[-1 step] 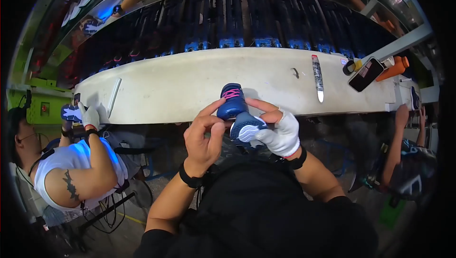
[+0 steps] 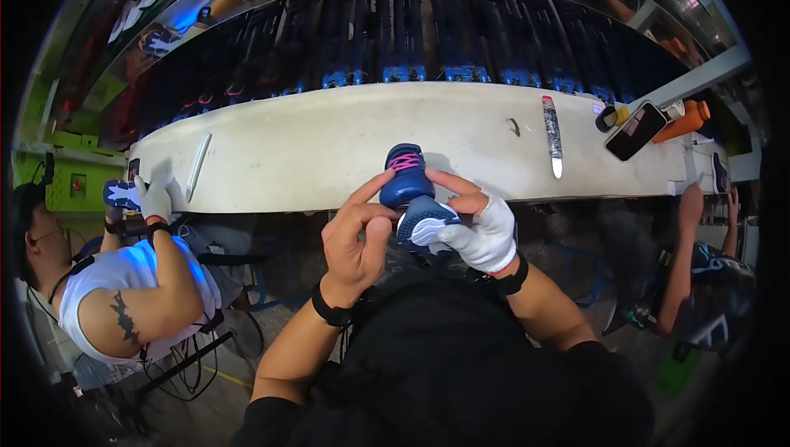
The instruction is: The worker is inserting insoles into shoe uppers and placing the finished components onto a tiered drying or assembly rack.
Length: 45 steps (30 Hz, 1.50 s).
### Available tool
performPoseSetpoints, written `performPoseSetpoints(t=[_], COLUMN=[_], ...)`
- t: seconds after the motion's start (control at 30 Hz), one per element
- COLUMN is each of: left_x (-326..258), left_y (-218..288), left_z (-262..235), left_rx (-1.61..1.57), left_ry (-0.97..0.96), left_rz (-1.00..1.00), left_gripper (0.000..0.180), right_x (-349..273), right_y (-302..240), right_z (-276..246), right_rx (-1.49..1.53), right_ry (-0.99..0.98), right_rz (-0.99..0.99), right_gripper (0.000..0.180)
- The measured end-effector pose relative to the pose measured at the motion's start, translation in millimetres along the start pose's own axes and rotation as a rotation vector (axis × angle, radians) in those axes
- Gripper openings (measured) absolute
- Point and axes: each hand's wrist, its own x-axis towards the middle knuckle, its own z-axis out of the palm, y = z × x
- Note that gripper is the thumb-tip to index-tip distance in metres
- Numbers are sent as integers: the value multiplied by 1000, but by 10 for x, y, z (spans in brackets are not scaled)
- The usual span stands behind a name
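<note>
Between my hands is a small navy shoe upper (image 2: 398,192) with pink laces, its rounded toe toward me at the table's near edge. My bare left hand (image 2: 355,241) touches its left side with the index fingertip; the other fingers curl and the thumb stands off. My right hand (image 2: 485,229), in a white glove with bare fingertips, pinches a navy-and-white sole piece (image 2: 424,225) with wavy ridges. Its index finger reaches to the upper's right side. The sole piece sits just below the toe; whether the two are joined I cannot tell.
On the pale table (image 2: 304,151) lie a white strip (image 2: 198,169), a dark-handled blade (image 2: 552,138), a dark scrap (image 2: 514,127), a phone (image 2: 636,131) and an orange bottle (image 2: 685,121). Behind runs a dark rack (image 2: 403,35). A gloved co-worker (image 2: 136,299) holds a shoe at left; another person (image 2: 699,282) is at right.
</note>
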Motion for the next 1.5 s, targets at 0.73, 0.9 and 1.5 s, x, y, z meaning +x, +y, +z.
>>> performPoseSetpoints(t=[0.73,0.9,1.5], left_x=[-34,-28,493], left_y=[-23,-72,311], left_z=[-18,-71,-724], left_rx=[126,60,544], left_ry=[-21,-13,-497], left_rz=[116,89,-212], left_gripper=[34,34,92], right_x=[34,27,57], right_y=[184,286,258], right_z=[58,113,281], right_rx=[-406,-369,-725], right_ry=[-91,-44,-109], right_rz=[-204,-125,67], right_gripper=[45,41,35])
